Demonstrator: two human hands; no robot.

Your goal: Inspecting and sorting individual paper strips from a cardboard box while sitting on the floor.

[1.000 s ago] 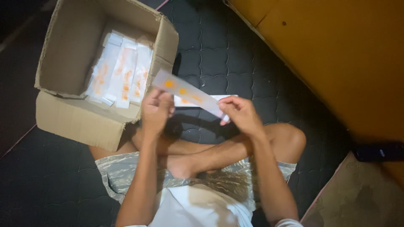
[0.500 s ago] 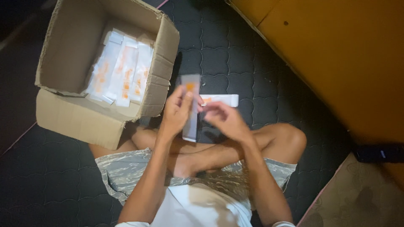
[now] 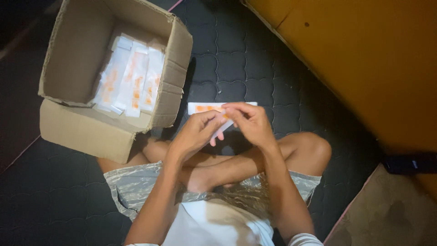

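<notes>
I sit cross-legged on a dark quilted mat. My left hand (image 3: 193,134) and my right hand (image 3: 248,123) meet in front of me, both gripping a slim white packet with orange marks (image 3: 223,119), mostly hidden by my fingers. Just behind my hands another white and orange packet (image 3: 202,108) lies flat on the mat. To the left stands an open cardboard box (image 3: 175,68) holding several similar white and orange packets (image 3: 132,82) laid side by side.
A yellow-orange wall or panel (image 3: 364,59) runs along the right. A small dark object (image 3: 409,164) lies at its foot. A tan mat (image 3: 391,214) fills the bottom right corner. My knees spread left and right below my hands.
The packet in my hands went from stretched out slantwise between them, to upright, to nearly covered by my fingers. My hands have drawn closer together.
</notes>
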